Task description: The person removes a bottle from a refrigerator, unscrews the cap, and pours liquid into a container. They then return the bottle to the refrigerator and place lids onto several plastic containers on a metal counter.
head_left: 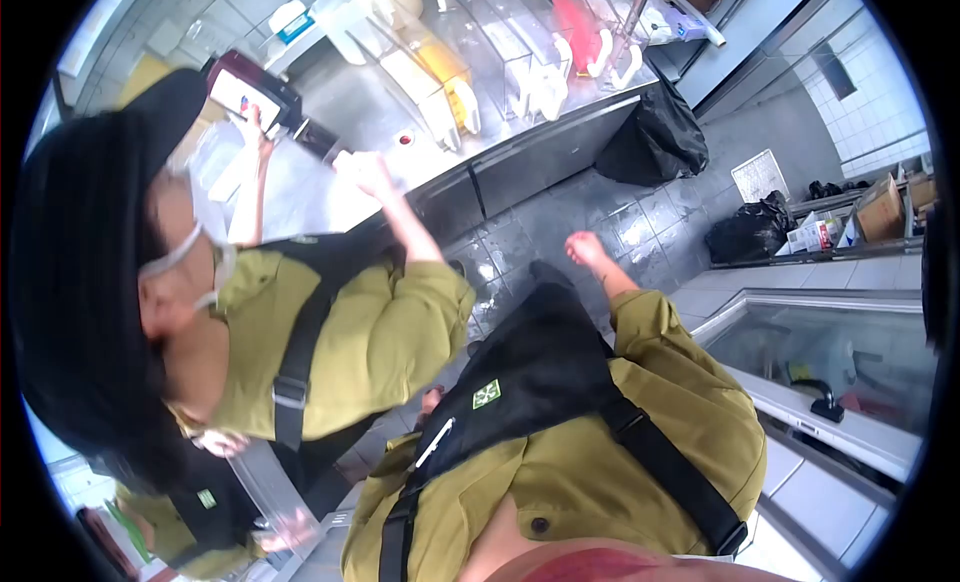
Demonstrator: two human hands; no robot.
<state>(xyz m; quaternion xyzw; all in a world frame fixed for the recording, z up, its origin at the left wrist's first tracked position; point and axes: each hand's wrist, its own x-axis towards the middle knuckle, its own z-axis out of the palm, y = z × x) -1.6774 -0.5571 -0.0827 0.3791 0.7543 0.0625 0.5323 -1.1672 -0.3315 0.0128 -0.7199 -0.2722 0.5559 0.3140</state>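
Olive-sleeved right hand [585, 250] over wet grey floor tiles [650, 217], grip state unclear; left hand out of view.

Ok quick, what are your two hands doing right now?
Left hand: not in view.
Right hand: curled shut, nothing in it that I can see.

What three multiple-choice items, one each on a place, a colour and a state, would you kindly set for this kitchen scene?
1. The big black bag lies: A on a shelf; B on the floor beside the counter; C in a sink.
2. The co-worker's cap is: A black; B white; C red.
3. The right hand is: A gripping a cup; B flat on a table; C empty above the floor.
B, it sits on tiles by the steel front; A, plainly black; C, nothing shows in it.
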